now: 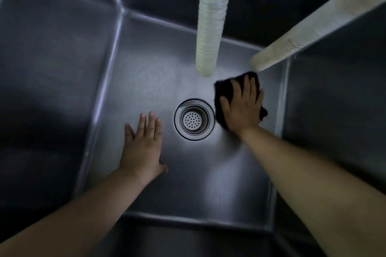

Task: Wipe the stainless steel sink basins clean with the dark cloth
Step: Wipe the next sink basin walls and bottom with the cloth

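Observation:
I look straight down into a deep stainless steel sink basin (146,81). The dark cloth (224,92) lies on the basin floor just right of the round drain strainer (194,119). My right hand (243,106) presses flat on the cloth with spread, straight fingers, and most of the cloth is hidden under it. My left hand (144,148) rests flat on the bare basin floor to the left of the drain, fingers straight, holding nothing.
Two pale ribbed hoses hang into the basin: one (211,19) ends above the floor behind the drain, the other (309,25) slants in from the upper right, ending just above the cloth. Steep steel walls (52,89) close in all round.

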